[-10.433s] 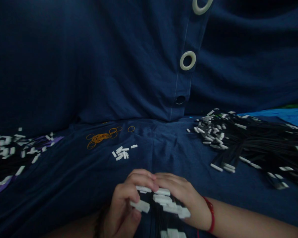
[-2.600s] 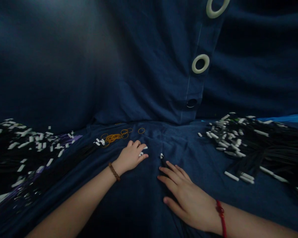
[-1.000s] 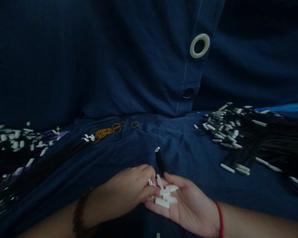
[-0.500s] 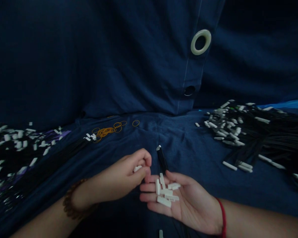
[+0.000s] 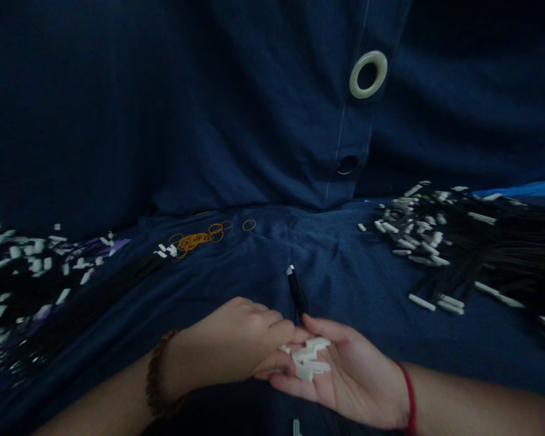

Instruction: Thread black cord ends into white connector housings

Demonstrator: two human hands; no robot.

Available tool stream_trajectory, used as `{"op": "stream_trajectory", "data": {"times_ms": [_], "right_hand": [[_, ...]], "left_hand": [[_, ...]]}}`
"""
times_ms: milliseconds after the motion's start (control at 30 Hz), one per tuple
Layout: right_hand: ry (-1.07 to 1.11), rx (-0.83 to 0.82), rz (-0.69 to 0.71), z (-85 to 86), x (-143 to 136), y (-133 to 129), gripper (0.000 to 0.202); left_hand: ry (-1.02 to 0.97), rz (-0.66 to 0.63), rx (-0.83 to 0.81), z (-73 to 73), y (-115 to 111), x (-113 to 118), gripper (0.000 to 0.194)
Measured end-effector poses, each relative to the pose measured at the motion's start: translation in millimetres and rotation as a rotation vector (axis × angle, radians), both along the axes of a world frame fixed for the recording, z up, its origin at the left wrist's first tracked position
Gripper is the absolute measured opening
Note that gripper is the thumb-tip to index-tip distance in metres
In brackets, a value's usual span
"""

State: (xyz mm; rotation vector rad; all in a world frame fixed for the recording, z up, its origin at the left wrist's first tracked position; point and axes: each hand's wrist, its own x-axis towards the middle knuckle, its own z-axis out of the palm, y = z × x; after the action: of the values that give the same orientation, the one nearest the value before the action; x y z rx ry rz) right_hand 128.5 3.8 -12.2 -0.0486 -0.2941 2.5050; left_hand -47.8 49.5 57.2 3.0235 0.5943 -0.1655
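Palm up with its fingers stretched out, my right hand (image 5: 345, 372) holds several small white plastic connectors (image 5: 315, 357) in a loose heap. My left hand (image 5: 240, 342) reaches across from the left, its fingers curled over the fingers of the right hand. A small white connector (image 5: 284, 349) shows at the left fingertips; anything else inside that hand is hidden. Just beyond my right thumb lies a short black strip (image 5: 297, 292) with a whitish tip, on the dark blue cloth (image 5: 336, 266). Its near end is hidden behind my right hand.
Black wires with white connector ends (image 5: 490, 248) lie heaped on the right. Another such heap (image 5: 36, 260) covers the left, beside a long black wire bundle (image 5: 131, 269). Yellowish rubber bands (image 5: 195, 240) lie at the back. Blue cloth with ring eyelets (image 5: 367, 75) hangs behind.
My left hand has moved right and down, from beside my right fingertips to over them and the connectors. It showed a white connector in its fingers before. My right hand has hardly moved.
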Motion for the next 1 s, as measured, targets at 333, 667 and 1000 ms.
{"op": "stream_trajectory", "data": {"times_ms": [333, 667, 1000], "right_hand": [[-0.093, -0.039, -0.061, 5.1, 2, 1, 0.047], [-0.075, -0.064, -0.088, -4.2, -1, 2, 0.042], [0.021, -0.072, 0.000, 1.9, -3, -3, 0.035]], "left_hand": [[-0.634, 0.620, -1.101, 1.8, 17, 0, 0.029], [-0.220, 0.312, -0.398, -2.8, -27, 12, 0.027], [-0.085, 0.171, -0.061, -4.3, -24, 9, 0.015]]}}
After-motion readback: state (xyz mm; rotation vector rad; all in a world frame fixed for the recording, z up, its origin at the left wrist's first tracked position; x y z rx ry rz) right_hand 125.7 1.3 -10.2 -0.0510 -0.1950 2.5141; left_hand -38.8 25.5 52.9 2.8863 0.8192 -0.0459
